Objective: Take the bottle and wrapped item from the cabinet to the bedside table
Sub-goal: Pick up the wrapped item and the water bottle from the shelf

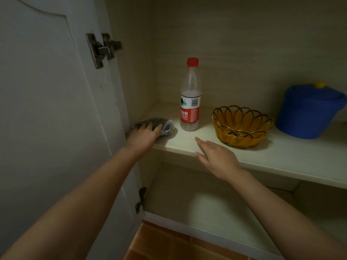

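Note:
A clear plastic bottle point(190, 96) with a red cap and red label stands upright on the pale cabinet shelf point(281, 156). To its left, in the shelf's corner, lies a dark item in clear wrapping point(166, 126). My left hand point(143, 136) rests on top of the wrapped item, fingers spread over it; I cannot tell if it grips it. My right hand point(216, 156) hovers flat and open over the shelf's front edge, just below and right of the bottle, not touching it.
An amber wire-rimmed basket point(242, 126) sits to the right of the bottle, and a blue lidded pot point(309, 111) stands further right. The open white cabinet door point(56, 109) hangs at the left. A lower shelf point(216, 212) and orange floor tiles point(178, 244) lie below.

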`<act>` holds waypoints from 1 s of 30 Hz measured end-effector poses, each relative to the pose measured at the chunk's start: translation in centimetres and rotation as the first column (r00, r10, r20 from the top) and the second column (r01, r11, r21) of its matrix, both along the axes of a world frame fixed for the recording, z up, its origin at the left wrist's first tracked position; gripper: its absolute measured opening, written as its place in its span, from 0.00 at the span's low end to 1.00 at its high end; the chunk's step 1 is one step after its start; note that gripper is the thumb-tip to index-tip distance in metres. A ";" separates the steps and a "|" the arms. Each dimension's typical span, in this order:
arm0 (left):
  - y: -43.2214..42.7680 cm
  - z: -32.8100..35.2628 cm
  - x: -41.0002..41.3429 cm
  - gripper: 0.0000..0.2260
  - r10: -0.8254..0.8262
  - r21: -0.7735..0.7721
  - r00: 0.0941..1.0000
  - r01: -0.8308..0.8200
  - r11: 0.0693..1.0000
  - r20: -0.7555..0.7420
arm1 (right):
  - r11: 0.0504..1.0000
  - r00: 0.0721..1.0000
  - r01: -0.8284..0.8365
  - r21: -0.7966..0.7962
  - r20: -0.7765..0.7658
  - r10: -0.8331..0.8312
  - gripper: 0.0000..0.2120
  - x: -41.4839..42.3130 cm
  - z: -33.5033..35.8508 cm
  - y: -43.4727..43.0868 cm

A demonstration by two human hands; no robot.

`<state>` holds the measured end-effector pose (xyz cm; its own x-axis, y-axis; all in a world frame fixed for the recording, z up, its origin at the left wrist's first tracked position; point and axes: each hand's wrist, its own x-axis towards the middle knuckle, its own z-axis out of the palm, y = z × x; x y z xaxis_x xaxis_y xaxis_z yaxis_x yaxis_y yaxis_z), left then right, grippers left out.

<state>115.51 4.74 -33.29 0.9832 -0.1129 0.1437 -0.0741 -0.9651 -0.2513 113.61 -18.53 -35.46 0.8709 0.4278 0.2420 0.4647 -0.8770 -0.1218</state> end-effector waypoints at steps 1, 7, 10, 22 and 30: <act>0.1 0.0 -0.3 0.24 -0.012 -0.013 1.000 0.013 1.000 0.005 | 1.000 1.000 0.014 -0.007 0.011 -0.014 0.25 0.1 0.0 0.1; 0.9 -2.0 -1.9 0.25 -0.077 -0.089 0.997 0.080 0.993 0.031 | 0.997 0.999 0.012 -0.075 0.049 -0.008 0.26 0.0 -0.7 0.2; 1.2 -3.1 -2.1 0.24 -0.100 -0.127 0.990 0.112 0.986 0.097 | 0.994 0.998 0.012 -0.107 0.064 -0.005 0.27 0.0 -0.9 0.3; -0.3 -3.8 -2.7 0.28 -0.052 -0.115 0.945 0.093 0.989 0.323 | 0.995 0.998 0.004 -0.100 0.057 0.002 0.23 0.4 -1.1 0.4; 0.0 -4.4 -3.0 0.32 -0.047 -0.108 0.923 0.095 0.990 0.381 | 0.995 0.998 0.018 -0.095 0.062 -0.012 0.23 0.4 -1.3 0.6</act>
<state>112.47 4.76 -37.68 0.8437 -0.1384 0.5186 -0.0666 -0.9857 -0.1549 113.96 -17.97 -36.71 0.8619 0.4387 0.2543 0.4557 -0.8901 -0.0091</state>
